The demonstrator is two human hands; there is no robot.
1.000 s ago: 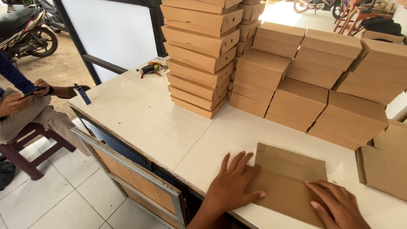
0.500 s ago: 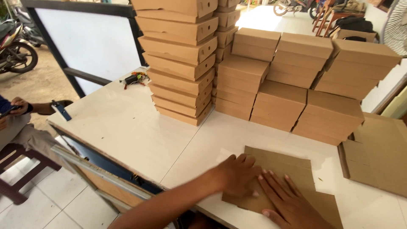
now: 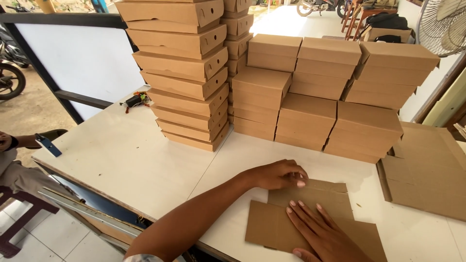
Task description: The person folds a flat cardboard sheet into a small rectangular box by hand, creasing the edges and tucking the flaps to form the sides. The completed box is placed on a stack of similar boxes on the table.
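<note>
A flat brown cardboard box blank (image 3: 272,225) lies on the white table (image 3: 131,160) near its front edge. My left hand (image 3: 279,174) reaches across to the blank's far edge, fingers curled over a flap there. My right hand (image 3: 323,233) lies flat on the middle of the blank with fingers spread, pressing it down. A tall leaning stack of folded cardboard boxes (image 3: 187,73) stands behind, and lower stacks of closed boxes (image 3: 320,92) fill the back of the table.
A pile of flat cardboard blanks (image 3: 427,170) lies at the right. A small black tool with wires (image 3: 133,100) sits at the table's far left. Another person sits at the left edge holding a phone (image 3: 47,144). A fan (image 3: 444,24) stands at the top right.
My left hand has moved from the blank's near left part to its far edge and curled its fingers. My right hand slid onto the middle of the blank. The view shifted right.
</note>
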